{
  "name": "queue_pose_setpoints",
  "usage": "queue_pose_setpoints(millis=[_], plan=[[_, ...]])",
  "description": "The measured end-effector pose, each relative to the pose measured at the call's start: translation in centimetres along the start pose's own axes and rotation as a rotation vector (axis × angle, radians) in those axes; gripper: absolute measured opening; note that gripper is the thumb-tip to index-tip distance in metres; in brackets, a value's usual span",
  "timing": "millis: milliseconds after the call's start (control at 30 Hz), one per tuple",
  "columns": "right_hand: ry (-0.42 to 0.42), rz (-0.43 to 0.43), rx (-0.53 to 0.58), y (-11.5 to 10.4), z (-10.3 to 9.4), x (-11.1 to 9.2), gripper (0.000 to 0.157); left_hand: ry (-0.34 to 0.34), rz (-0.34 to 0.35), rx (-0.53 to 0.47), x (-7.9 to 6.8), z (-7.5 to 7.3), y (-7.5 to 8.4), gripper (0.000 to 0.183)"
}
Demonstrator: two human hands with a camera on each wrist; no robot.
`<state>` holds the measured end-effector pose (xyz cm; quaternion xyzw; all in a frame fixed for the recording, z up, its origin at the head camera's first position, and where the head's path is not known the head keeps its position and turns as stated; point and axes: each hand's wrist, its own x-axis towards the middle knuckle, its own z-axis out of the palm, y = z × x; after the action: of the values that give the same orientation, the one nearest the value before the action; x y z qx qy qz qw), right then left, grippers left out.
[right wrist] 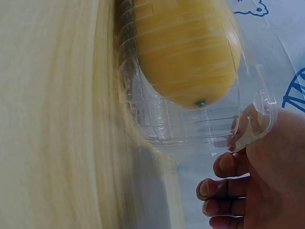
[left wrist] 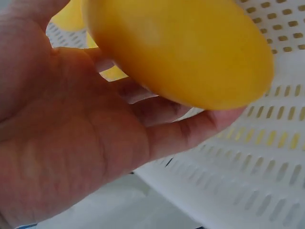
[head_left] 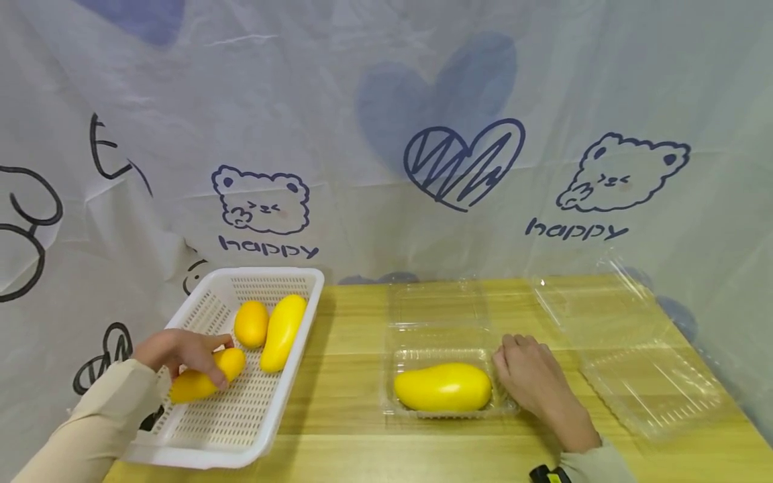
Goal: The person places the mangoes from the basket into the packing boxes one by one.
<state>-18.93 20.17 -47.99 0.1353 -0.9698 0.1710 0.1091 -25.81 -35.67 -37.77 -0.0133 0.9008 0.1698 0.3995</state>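
Note:
My left hand (head_left: 190, 352) reaches into a white slotted plastic basket (head_left: 317, 302) and holds a yellow-orange mango (head_left: 231, 363) between thumb and fingers. In the left wrist view that mango (left wrist: 190, 52) lies along the curved fingers, close to the basket wall. Two more mangoes, one round and orange (head_left: 251, 324), one long and yellow (head_left: 284, 332), lie in the basket. A big yellow mango (head_left: 443, 388) sits in an opened clear plastic clamshell container (head_left: 388, 402). At its right rim my right hand (head_left: 537, 376) pinches the container corner (right wrist: 264, 107), its other fingers curled.
Another opened clear clamshell container (head_left: 658, 389) stands on the right of the wooden table (head_left: 344, 402). Behind the table hangs a printed cloth (head_left: 362, 201) with bears and hearts. The basket occupies the table's left side.

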Motion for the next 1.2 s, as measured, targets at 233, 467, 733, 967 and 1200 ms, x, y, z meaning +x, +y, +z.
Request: queue_pose_setpoints(millis=[233, 467, 733, 967, 1200], plan=[[-0.007, 0.003, 0.003, 0.0, 0.0, 0.0, 0.028, 0.013, 0.065, 0.014, -1.0, -0.3, 0.1, 0.067], [-0.016, 0.005, 0.004, -0.1, -0.1, 0.0, 0.029, 0.010, 0.125, 0.003, -1.8, -0.2, 0.9, 0.073], [-0.014, 0.002, 0.009, 0.0, 0.0, 0.0, 0.029, 0.125, 0.233, 0.076, -2.7, -0.3, 1.7, 0.079], [-0.013, -0.002, 0.014, -0.1, -0.1, 0.0, 0.029, 0.266, 0.322, 0.191, -3.2, 0.1, 2.9, 0.075], [-0.018, -0.003, 0.014, 0.0, 0.0, 0.1, 0.029, 0.350, 0.387, 0.239, -3.8, 0.4, 4.2, 0.075]])
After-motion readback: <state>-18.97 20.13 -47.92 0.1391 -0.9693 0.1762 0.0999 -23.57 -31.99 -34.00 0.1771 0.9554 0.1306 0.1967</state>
